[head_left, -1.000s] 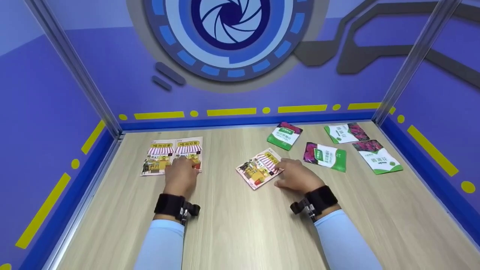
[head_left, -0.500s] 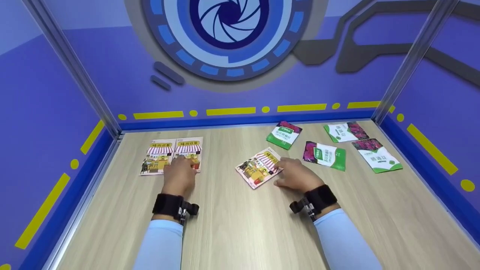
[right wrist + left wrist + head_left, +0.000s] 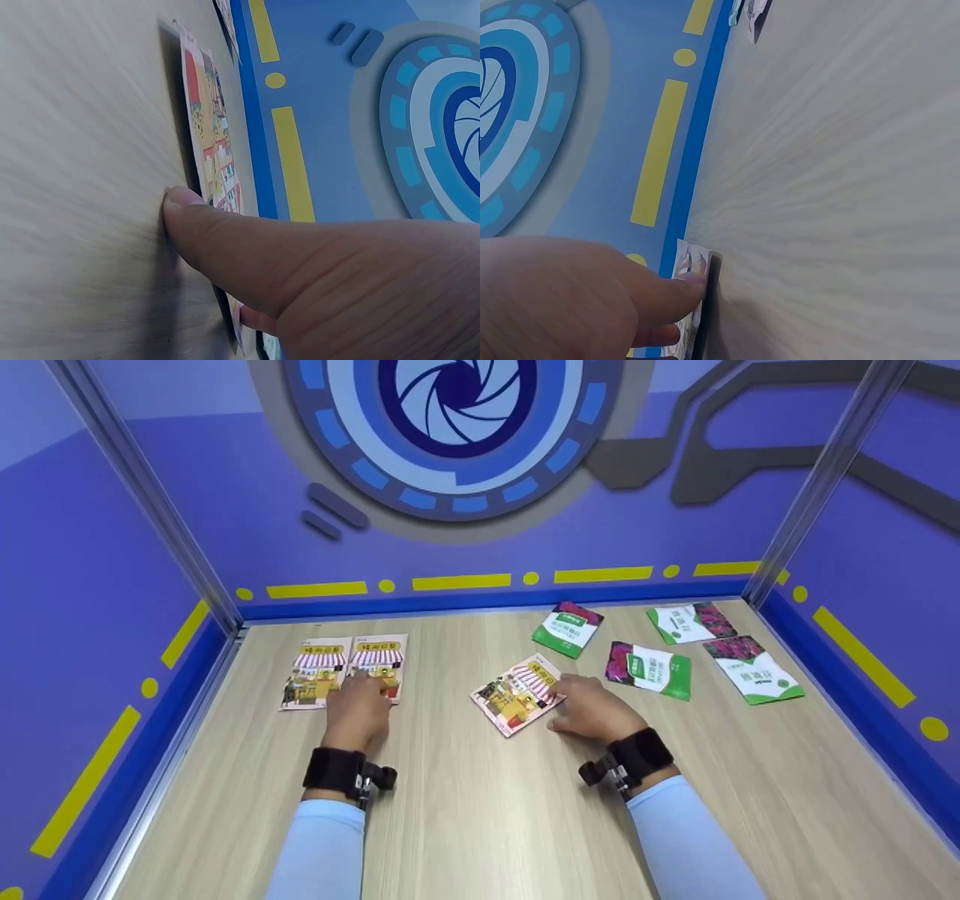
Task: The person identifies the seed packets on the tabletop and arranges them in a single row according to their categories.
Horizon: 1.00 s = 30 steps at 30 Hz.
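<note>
Two pink packets printed with a shop under a striped awning lie side by side at the back left, the left packet and the right packet. My left hand holds the lower part of the right one, thumb at its right edge and fingers curled over it. A matching packet lies turned at an angle in the middle. Fingers of my right hand rest on its right corner. In the right wrist view the thumb touches the wooden surface close to the packet's edge.
Several green-and-white seed packets with flower pictures lie at the back right: one near the middle, one below it, and two by the right wall. Blue-purple panels enclose the wooden table at the back and sides.
The view has shifted very slightly. Both hands and all the packets otherwise keep their places.
</note>
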Motion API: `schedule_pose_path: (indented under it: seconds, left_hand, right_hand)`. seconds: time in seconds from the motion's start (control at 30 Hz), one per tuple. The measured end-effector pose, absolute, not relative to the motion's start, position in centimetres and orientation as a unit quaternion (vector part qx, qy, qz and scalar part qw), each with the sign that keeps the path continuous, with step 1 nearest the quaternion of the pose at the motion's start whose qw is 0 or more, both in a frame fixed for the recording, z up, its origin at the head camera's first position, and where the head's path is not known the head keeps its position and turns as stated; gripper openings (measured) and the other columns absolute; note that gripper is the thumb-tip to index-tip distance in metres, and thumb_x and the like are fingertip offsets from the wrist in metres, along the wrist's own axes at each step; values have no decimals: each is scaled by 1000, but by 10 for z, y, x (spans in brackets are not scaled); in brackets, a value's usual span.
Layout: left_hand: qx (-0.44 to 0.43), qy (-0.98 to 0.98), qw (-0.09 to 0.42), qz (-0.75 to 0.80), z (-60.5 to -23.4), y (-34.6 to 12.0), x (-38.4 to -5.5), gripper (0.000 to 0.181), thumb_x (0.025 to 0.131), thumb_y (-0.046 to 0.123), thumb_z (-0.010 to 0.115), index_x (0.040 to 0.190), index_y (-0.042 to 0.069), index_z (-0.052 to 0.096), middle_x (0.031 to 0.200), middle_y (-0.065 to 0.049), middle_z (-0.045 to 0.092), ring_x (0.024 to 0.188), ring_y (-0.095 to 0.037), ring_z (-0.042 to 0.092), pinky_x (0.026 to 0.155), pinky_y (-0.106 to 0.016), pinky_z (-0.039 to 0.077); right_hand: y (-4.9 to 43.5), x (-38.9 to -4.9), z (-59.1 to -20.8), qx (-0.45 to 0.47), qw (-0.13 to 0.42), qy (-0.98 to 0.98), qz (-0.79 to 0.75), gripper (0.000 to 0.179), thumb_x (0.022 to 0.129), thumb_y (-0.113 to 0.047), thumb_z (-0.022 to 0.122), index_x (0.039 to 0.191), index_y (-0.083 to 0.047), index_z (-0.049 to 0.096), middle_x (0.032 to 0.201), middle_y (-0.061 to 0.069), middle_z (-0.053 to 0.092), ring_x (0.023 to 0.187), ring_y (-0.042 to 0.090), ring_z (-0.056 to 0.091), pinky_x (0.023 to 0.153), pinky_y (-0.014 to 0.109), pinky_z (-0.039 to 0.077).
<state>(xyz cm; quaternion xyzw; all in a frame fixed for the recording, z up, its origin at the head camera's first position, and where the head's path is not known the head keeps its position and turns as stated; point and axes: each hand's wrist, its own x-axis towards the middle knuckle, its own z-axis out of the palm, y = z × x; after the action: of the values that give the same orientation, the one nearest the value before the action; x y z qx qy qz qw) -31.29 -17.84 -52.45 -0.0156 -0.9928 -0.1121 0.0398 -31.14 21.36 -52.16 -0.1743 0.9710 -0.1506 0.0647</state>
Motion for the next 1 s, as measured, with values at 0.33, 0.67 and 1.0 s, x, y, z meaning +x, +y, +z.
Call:
schedule_pose_path:
  seconds: [0.33,0.67,1.0]
  left_hand:
    - [0,-992,42,-121,-526,-179,-315,27,90,30,60,113,17,65,113,-10,57,105,-32,53,85,-60,37]
    - [-41,-987,47,-149,-522,-127,-307,37,87,36,61,122,25,60,128,0,54,119,-27,48,99,-66,28]
    - [-192,-962,18,-192,-520,-74,-293,39,84,29,66,122,19,62,130,1,50,117,-21,53,97,-39,46]
  right_hand:
    - [212,-314,-525,-178,60,970,-157,53,75,-38,75,121,-16,61,127,4,57,120,26,50,104,42,38]
    - [214,-313,-525,-195,53,970,-134,49,76,-37,75,119,-16,63,124,6,58,118,26,51,103,44,37]
    - [213,-312,-523,-181,70,970,-144,54,78,-40,73,125,-18,60,141,12,47,130,35,42,108,49,32]
